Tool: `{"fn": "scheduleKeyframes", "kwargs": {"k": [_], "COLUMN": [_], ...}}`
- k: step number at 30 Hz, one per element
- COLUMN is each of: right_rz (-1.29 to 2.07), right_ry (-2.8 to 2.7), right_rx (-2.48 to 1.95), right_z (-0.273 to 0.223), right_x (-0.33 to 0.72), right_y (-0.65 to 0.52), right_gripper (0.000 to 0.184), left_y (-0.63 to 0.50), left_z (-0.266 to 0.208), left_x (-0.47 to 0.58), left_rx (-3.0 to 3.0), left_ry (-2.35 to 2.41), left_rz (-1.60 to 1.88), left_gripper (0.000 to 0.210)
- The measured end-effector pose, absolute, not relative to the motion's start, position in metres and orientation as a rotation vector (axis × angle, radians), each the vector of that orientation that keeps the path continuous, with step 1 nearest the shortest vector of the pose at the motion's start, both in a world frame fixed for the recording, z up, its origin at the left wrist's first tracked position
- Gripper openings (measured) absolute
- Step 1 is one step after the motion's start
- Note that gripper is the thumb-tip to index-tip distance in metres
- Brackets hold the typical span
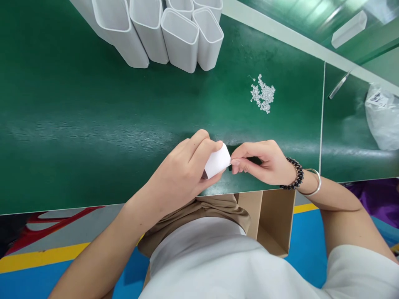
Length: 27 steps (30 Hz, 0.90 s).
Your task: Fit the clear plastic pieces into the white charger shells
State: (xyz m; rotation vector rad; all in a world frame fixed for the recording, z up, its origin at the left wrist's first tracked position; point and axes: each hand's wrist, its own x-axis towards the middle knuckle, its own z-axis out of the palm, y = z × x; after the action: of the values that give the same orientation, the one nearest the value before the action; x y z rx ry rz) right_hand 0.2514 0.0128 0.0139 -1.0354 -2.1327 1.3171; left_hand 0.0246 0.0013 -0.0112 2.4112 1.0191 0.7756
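Observation:
My left hand is closed around a small white plastic piece near the table's front edge. Its smooth, rounded end faces right, and the rest is hidden by my fingers. My right hand is closed in a pinch, thumb and forefinger at the right edge of the white piece. Whatever is between those fingertips is too small to make out. Beyond my right hand lies a loose pile of small clear plastic bits on the green table.
Several white open-topped tubes stand at the back left. To the right are a metal tool like tweezers, a clear plastic bag and, further back, another white tube. An open cardboard box sits below the table edge.

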Motion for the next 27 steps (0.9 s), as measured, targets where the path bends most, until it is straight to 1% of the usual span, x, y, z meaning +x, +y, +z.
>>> {"fn": "scheduleKeyframes", "kwargs": {"k": [3, 8, 15, 21, 27], "right_rz": [1.335, 1.246, 1.362, 1.296, 1.328], "right_ry": [-2.139, -2.216, -2.111, -2.121, -2.078], "right_rx": [-1.012, -1.031, -1.027, -1.108, -1.078], "right_z": [0.0138, 0.0144, 0.0122, 0.0133, 0.0087], "right_x": [0.2531, 0.2529, 0.2515, 0.2489, 0.2499], "right_y": [0.0151, 0.0156, 0.0162, 0.0114, 0.0118], "right_gripper": [0.013, 0.015, 0.014, 0.018, 0.019], "left_y": [0.0015, 0.0020, 0.0018, 0.0017, 0.0031], "left_z": [-0.0110, -0.0126, -0.0121, -0.0122, -0.0100], "left_x": [0.0244, 0.0247, 0.0250, 0.0254, 0.0263], "left_rx": [2.406, 2.404, 2.404, 2.394, 2.341], "left_ry": [1.009, 1.017, 1.010, 1.022, 1.037], "left_rz": [0.778, 0.782, 0.799, 0.779, 0.824], "left_gripper": [0.030, 0.030, 0.030, 0.030, 0.028]}}
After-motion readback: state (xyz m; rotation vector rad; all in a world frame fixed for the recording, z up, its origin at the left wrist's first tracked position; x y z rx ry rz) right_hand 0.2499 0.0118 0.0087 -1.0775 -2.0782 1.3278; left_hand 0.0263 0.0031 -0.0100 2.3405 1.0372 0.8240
